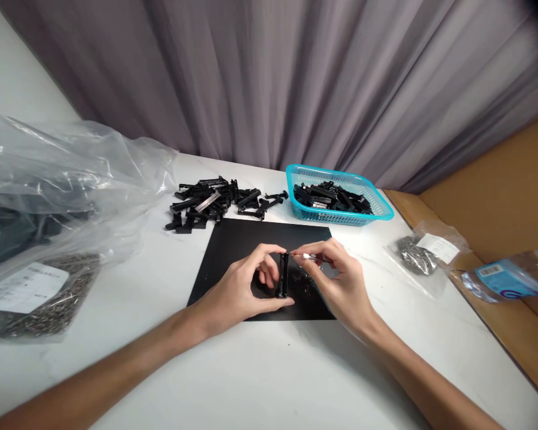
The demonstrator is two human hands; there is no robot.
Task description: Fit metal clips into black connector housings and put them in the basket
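Note:
Between the thumb and a finger of my left hand (pixel 246 283) stands a black plastic part (pixel 283 276), long and narrow, held upright by its two ends. My right hand (pixel 336 272) is pinched close to the top of that part, on its right side. A small white-tipped item (pixel 308 257) shows at its fingers, too small to name for certain. Beneath both hands lies a black mat (pixel 246 239). Several tiny shiny metal pieces (pixel 308 288) are scattered on the mat, partly hidden by my right hand.
A heap of black plastic parts (pixel 201 203) lies behind the mat. Right of it stands a blue basket (pixel 341 218) holding similar parts. At left are large clear bags (pixel 72 173) and a bag of metal pieces (pixel 49 298). A smaller bag (pixel 415 257) and bottle (pixel 506 278) lie right.

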